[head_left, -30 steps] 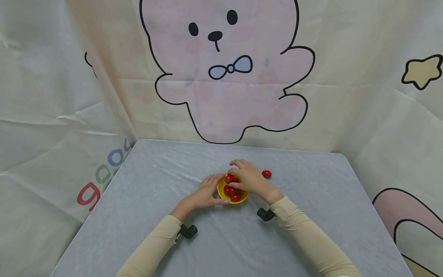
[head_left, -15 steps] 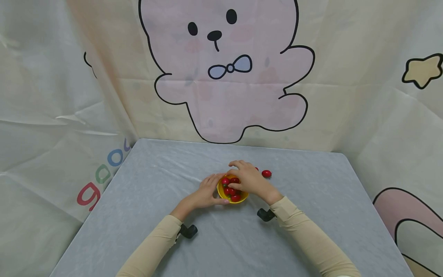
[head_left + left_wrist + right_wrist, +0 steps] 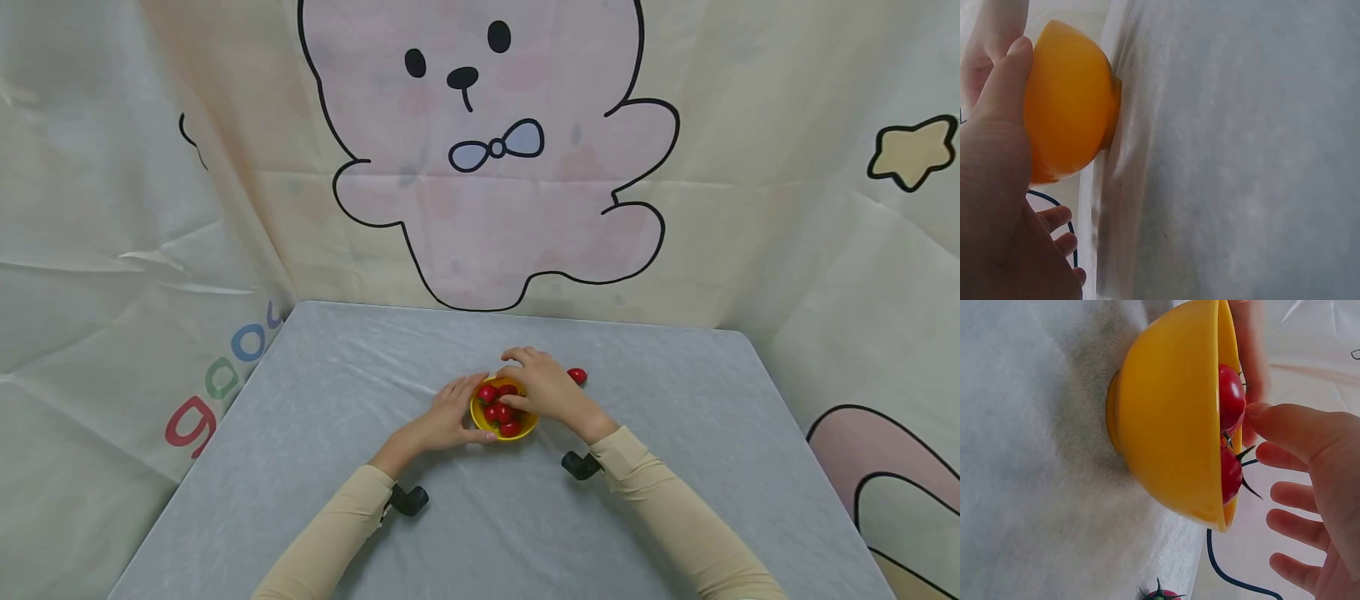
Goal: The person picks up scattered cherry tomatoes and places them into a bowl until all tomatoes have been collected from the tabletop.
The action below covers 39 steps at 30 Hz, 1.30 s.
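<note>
A yellow bowl [image 3: 476,418] stands on the cloth-covered table, with several cherry tomatoes [image 3: 509,429] inside. My left hand [image 3: 442,421] steadies it from the left. In the left wrist view, the thumb [image 3: 1013,72] lies along the bowl's wall, with the other fingers apart beyond it. Over the bowl's right side hovers my right hand [image 3: 547,387], fingers loosely bent. In the right wrist view, its thumb tip [image 3: 1260,410] is close by a cherry tomato [image 3: 1230,394]; whether they touch I cannot tell. Nothing shows between its fingers.
A loose cherry tomato [image 3: 577,376] lies on the table just right of my right hand. Pale grey cloth covers the table [image 3: 480,533]. A printed fabric backdrop [image 3: 480,233] rises behind the far edge.
A tomato in the bowl has shifted left toward the rim. My right hand has moved slightly right. A second loose tomato, glimpsed behind it half a second ago, is hidden now.
</note>
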### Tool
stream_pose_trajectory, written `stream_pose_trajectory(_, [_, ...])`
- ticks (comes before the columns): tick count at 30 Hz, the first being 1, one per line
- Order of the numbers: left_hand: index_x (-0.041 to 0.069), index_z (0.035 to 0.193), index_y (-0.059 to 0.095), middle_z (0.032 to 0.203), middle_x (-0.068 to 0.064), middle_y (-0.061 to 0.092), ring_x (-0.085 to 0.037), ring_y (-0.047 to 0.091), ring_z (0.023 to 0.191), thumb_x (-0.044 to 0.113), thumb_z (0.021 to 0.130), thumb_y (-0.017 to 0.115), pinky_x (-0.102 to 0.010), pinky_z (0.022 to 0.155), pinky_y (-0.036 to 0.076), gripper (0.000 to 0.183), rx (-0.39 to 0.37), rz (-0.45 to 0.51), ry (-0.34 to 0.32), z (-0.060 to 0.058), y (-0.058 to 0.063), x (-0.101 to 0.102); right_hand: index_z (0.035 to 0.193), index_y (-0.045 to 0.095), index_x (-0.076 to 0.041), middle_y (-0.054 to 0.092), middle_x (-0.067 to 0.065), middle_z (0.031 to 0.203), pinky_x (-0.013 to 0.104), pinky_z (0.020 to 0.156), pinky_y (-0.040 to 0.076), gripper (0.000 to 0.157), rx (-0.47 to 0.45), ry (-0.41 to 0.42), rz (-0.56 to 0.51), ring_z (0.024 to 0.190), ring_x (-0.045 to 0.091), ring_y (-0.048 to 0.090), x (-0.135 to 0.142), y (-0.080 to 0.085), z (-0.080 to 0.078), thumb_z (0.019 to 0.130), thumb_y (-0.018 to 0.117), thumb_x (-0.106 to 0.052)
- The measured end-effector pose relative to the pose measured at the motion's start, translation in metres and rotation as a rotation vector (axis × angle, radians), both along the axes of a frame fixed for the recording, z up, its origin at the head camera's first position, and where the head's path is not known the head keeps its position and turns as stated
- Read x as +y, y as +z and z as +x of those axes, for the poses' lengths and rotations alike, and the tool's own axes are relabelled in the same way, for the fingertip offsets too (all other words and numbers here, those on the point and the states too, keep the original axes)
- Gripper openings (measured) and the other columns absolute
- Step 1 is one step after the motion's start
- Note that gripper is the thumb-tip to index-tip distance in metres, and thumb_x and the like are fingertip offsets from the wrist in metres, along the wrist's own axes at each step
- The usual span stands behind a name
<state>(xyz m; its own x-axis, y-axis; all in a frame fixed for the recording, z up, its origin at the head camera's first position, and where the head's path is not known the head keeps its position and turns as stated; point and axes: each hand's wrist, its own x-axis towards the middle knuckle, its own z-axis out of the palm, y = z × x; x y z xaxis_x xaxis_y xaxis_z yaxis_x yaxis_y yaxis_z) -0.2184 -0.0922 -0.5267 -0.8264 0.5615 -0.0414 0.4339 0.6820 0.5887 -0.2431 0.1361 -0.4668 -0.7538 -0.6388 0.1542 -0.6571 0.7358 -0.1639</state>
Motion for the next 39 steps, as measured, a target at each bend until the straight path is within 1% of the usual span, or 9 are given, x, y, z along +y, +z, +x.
stream_pose_trajectory(5, [0.025, 0.159, 0.011, 0.165, -0.002, 0.021, -0.036, 0.016, 0.152, 0.065, 0.083, 0.067, -0.058, 0.124, 0.013, 0.103, -0.007, -0.001, -0.003, -0.002, -0.001, 0.002, 0.117, 0.071, -0.020, 0.059, 0.007, 0.136, 0.052, 0.107, 0.047, 0.038, 0.006, -0.004, 0.000, 0.125, 0.027, 0.055, 0.003, 0.000, -0.001, 0.087, 0.074, -0.043])
stream_pose_trajectory(8, [0.025, 0.159, 0.011, 0.165, -0.002, 0.021, -0.036, 0.016, 0.153, 0.066, 0.082, 0.067, -0.057, 0.125, 0.012, 0.102, -0.021, -0.007, 0.006, -0.002, -0.002, 0.002, 0.116, 0.071, -0.020, 0.060, 0.006, 0.135, 0.053, 0.106, 0.048, 0.038, 0.021, -0.014, 0.004, 0.125, 0.028, 0.055, 0.006, -0.001, -0.002, 0.087, 0.074, -0.043])
stream_pose_trajectory(10, [0.025, 0.159, 0.012, 0.165, -0.003, 0.022, -0.036, 0.017, 0.152, 0.065, 0.082, 0.067, -0.057, 0.125, 0.012, 0.102, -0.024, -0.003, 0.010, -0.003, -0.002, 0.002, 0.115, 0.072, -0.019, 0.060, 0.007, 0.135, 0.054, 0.105, 0.048, 0.037, 0.036, -0.013, 0.000, 0.125, 0.029, 0.056, 0.009, -0.001, -0.003, 0.087, 0.074, -0.043])
stream_pose_trajectory(14, [0.024, 0.158, 0.012, 0.165, -0.005, 0.023, -0.037, 0.018, 0.152, 0.065, 0.082, 0.068, -0.056, 0.125, 0.013, 0.103, -0.032, -0.007, 0.018, -0.003, -0.002, 0.002, 0.114, 0.072, -0.019, 0.060, 0.008, 0.134, 0.053, 0.102, 0.050, 0.035, 0.043, -0.015, -0.008, 0.122, 0.029, 0.057, 0.017, -0.001, -0.004, 0.087, 0.075, -0.042])
stream_pose_trajectory(23, [0.028, 0.158, 0.012, 0.165, -0.005, 0.023, -0.038, 0.018, 0.152, 0.066, 0.081, 0.068, -0.057, 0.125, 0.013, 0.102, -0.053, 0.001, 0.031, -0.003, -0.002, 0.000, 0.113, 0.073, -0.016, 0.060, 0.011, 0.133, 0.052, 0.100, 0.050, 0.036, 0.009, -0.063, -0.040, 0.118, 0.030, 0.057, 0.035, -0.003, -0.008, 0.085, 0.077, -0.038])
stream_pose_trajectory(29, [0.028, 0.159, 0.012, 0.165, -0.004, 0.023, -0.037, 0.018, 0.152, 0.066, 0.081, 0.068, -0.056, 0.125, 0.013, 0.103, -0.049, -0.007, 0.030, -0.003, -0.002, 0.002, 0.112, 0.073, -0.015, 0.060, 0.012, 0.132, 0.054, 0.101, 0.049, 0.035, 0.017, -0.087, -0.060, 0.121, 0.033, 0.056, 0.050, -0.005, -0.010, 0.084, 0.078, -0.036])
stream_pose_trajectory(34, [0.027, 0.159, 0.012, 0.165, -0.004, 0.023, -0.036, 0.018, 0.153, 0.065, 0.081, 0.069, -0.055, 0.126, 0.012, 0.104, -0.055, -0.001, 0.028, -0.003, -0.002, 0.003, 0.109, 0.074, -0.016, 0.061, 0.013, 0.131, 0.057, 0.099, 0.049, 0.031, 0.016, -0.111, -0.096, 0.119, 0.033, 0.057, 0.062, -0.007, -0.011, 0.084, 0.079, -0.032])
stream_pose_trajectory(39, [0.028, 0.159, 0.012, 0.165, -0.004, 0.022, -0.037, 0.017, 0.153, 0.065, 0.081, 0.069, -0.056, 0.126, 0.011, 0.103, -0.061, 0.004, 0.021, -0.003, -0.002, 0.003, 0.110, 0.074, -0.016, 0.061, 0.014, 0.131, 0.058, 0.100, 0.048, 0.032, 0.017, -0.140, -0.095, 0.118, 0.035, 0.056, 0.073, -0.009, -0.011, 0.082, 0.081, -0.031])
